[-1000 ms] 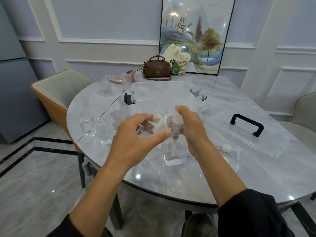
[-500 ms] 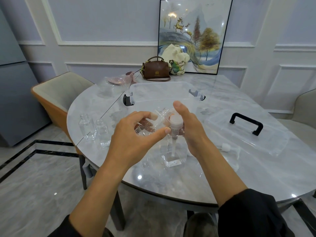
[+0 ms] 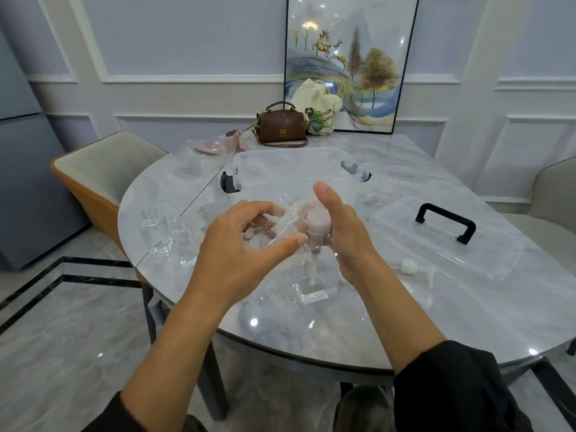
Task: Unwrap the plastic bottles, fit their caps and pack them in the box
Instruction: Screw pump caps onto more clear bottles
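A clear square bottle (image 3: 314, 285) stands on the marble table (image 3: 467, 322) right in front of me. A white pump cap (image 3: 317, 226) with its tube sits in the bottle's neck. My right hand (image 3: 346, 235) curls around the cap from the right, thumb raised. My left hand (image 3: 243, 247) pinches crinkled clear wrapping (image 3: 268, 226) just left of the cap. Behind my hands lies the open clear box (image 3: 296, 169) with black latches. Two uncapped clear bottles (image 3: 168, 241) stand at the left.
The box lid with a black handle (image 3: 445, 222) lies at the right, a loose white pump cap (image 3: 411, 266) in front of it. Far back are a brown handbag (image 3: 280, 126), a cloth bag, a framed picture and wrapped pink items (image 3: 215, 148). Chairs stand at both sides.
The hands and bottle have stayed almost in place. The pump cap shows more plainly between my right fingers, and my left hand has shifted the wrapping slightly.
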`<state>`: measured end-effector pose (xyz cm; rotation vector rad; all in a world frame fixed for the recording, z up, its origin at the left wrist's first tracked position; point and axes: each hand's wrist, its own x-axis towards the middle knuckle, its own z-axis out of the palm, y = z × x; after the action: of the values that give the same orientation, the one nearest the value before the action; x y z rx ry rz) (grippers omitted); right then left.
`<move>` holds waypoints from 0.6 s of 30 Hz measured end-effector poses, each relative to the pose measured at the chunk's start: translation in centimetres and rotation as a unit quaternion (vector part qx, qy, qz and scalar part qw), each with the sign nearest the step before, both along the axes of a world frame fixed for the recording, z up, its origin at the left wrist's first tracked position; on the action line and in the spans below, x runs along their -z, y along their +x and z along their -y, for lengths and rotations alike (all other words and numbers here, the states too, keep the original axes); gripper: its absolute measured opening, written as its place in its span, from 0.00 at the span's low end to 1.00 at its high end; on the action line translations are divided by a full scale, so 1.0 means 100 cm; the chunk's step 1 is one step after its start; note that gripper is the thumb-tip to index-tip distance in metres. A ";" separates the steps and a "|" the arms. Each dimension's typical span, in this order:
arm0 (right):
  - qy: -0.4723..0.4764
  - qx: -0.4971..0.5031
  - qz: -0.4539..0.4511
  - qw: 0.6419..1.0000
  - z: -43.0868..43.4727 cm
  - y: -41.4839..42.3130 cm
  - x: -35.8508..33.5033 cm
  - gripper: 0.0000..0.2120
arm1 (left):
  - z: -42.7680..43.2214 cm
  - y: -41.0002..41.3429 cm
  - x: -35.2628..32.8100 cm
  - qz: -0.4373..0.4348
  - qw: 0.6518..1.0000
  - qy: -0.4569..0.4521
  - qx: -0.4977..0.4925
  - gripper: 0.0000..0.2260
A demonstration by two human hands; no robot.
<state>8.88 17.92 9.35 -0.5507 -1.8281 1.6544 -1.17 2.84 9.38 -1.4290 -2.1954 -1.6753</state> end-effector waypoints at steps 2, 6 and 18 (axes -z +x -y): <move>-0.014 0.022 0.005 1.000 0.003 0.001 -0.001 0.41 | 0.001 -0.001 -0.003 -0.020 1.000 -0.012 0.003 0.25; -0.027 0.033 0.002 0.999 0.006 0.002 -0.004 0.39 | 0.001 0.001 -0.003 -0.032 0.999 -0.016 -0.010 0.27; 0.021 0.003 -0.028 0.999 0.004 0.000 -0.004 0.22 | 0.001 0.000 0.008 0.013 1.000 -0.020 -0.008 0.23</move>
<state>8.91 17.56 9.78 -0.4863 -1.8142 1.6079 -1.18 2.75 8.56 -1.4014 -2.2611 -1.6633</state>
